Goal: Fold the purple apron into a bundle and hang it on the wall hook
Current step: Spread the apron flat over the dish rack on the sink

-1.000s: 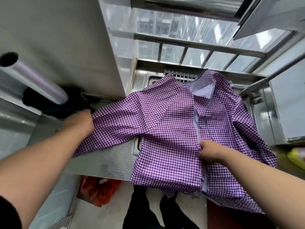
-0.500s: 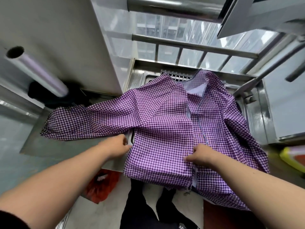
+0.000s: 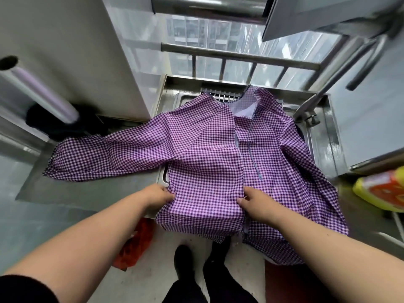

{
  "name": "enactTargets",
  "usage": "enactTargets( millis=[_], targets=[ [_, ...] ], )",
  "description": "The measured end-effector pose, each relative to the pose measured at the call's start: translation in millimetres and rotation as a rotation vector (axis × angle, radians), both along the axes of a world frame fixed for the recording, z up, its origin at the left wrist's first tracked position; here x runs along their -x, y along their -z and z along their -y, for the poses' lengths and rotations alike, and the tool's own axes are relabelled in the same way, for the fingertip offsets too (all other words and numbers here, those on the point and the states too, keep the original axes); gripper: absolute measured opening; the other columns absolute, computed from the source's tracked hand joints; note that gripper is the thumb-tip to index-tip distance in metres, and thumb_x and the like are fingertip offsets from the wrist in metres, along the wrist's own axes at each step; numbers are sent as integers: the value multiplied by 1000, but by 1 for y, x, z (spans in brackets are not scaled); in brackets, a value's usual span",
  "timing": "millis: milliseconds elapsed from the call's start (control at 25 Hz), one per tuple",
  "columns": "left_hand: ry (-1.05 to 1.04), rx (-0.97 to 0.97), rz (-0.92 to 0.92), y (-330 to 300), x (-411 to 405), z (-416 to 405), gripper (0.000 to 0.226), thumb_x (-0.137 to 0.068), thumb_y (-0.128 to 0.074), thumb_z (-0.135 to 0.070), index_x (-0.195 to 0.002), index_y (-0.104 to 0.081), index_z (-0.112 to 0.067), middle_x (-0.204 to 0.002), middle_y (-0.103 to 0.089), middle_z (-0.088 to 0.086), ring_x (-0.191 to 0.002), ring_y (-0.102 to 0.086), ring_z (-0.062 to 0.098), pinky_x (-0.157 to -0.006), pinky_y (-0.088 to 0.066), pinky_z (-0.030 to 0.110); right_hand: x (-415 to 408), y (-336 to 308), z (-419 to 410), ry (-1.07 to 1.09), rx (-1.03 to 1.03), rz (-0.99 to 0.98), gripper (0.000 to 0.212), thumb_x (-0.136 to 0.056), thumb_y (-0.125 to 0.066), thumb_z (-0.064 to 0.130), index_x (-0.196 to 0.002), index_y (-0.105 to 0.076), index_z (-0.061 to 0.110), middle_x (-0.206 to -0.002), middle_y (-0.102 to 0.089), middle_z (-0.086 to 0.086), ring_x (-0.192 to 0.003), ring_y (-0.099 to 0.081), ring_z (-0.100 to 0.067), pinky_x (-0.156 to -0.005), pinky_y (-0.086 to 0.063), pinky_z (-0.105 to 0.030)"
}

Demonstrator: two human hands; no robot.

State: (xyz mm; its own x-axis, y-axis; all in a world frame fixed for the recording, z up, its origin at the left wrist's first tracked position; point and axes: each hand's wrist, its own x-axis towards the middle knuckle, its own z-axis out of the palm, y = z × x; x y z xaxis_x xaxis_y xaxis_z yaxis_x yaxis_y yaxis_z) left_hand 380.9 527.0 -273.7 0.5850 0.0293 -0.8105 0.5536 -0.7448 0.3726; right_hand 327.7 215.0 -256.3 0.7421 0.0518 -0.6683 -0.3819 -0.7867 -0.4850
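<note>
The purple apron [image 3: 207, 154], a long-sleeved gingham piece, lies spread over the steel tabletop [image 3: 87, 193] and the sink [image 3: 323, 136] set into it. Its neckline points toward twelve o'clock, near the window bars [image 3: 240, 55]. One sleeve stretches flat across the tabletop toward nine o'clock, and the other side of the cloth spills off the front edge toward four o'clock. The hem hangs over the near edge at six o'clock, above the person's dark shoes [image 3: 185, 265].

The left hand [image 3: 158, 196] is at the left edge of the apron's lower panel, its fingers curled in and gathering a small bunch of the fabric. The right hand [image 3: 256, 203] sits just beside the centre opening of the apron, its fingers bent down onto the cloth and pinching its edge. The two hands are near each other, with one panel of gingham between them.

A roll of cling film [image 3: 41, 92] juts out at ten o'clock. A yellow and orange bag [image 3: 380, 191] rests at three o'clock, and something red [image 3: 135, 248] lies on the floor under the tabletop at seven o'clock.
</note>
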Motion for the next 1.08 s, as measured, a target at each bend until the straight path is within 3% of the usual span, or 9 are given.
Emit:
enactTargets(
  millis=[120,200,320,400,560,640,720,920,1080],
  targets=[
    [12,11,72,-2,5,-2,19,-98,-54,-12,-81,-61,-10,-87,-70,10,-78,-62,22,-69,-49,34,4,-4,1,30,42,48,16,-107,-57,37,-95,-56,27,-94,-61,13,-90,-61,-12,-78,-46,-34],
    [39,-34,87,-4,3,-8,16,-101,-50,-12,-94,-63,-7,-108,-72,23,-84,-62,27,-79,-52,36,1,-3,2,7,110,84,24,-106,-58,37,-85,-54,25,-90,-65,8,-85,-63,-15,-68,-43,-34],
    [154,-136,114,-8,8,-13,19,-104,-51,-19,-109,-61,-4,-123,-65,18,-103,-62,28,-86,-49,35,0,-2,-6,-26,166,111,18,-105,-55,36,-92,-51,25,-101,-67,6,-90,-61,-18,-77,-46,-36],
    [484,-234,318,-9,13,-14,23,-98,-59,-33,-107,-55,-13,-120,-57,9,-108,-59,28,-90,-49,36,2,-4,-9,-100,232,141,3,-104,-51,34,-103,-52,31,-106,-61,5,-93,-61,-22,-80,-48,-39],
    [1082,-296,622,-6,12,9,56,-91,-63,-50,-143,-51,-34,-161,-38,-1,-145,-40,25,-120,-36,41,15,-2,14,-651,416,328,24,-99,-57,31,-121,-56,23,-126,-55,0,-105,-66,-27,-78,-52,-42],
    [1233,-271,511,-6,8,31,77,-93,-62,-51,-162,-30,-38,-176,-10,0,-159,-20,26,-128,-19,40,20,7,27,-1023,396,386,29,-98,-59,31,-124,-59,19,-130,-55,-4,-98,-66,-27,-74,-53,-43],
    [1214,-311,397,-1,6,43,88,-93,-64,-50,-165,-13,-42,-177,5,0,-162,-10,27,-130,-20,44,21,15,34,-1186,416,402,31,-100,-58,24,-130,-59,17,-131,-57,-7,-92,-66,-28,-68,-46,-41],
    [1193,-373,358,1,7,52,92,-93,-66,-49,-164,-9,-45,-176,9,2,-160,-13,31,-123,-34,50,19,9,41,-1151,387,338,20,-101,-56,21,-121,-58,22,-119,-59,-2,-91,-67,-28,-65,-39,-38],
    [1187,-388,327,-5,7,58,91,-93,-66,-46,-165,-10,-44,-176,10,3,-160,-14,32,-123,-35,51,11,-21,31,-768,172,395,8,-98,-57,35,-97,-50,31,-95,-61,12,-80,-62,-17,-68,-51,-38]
  ],
)
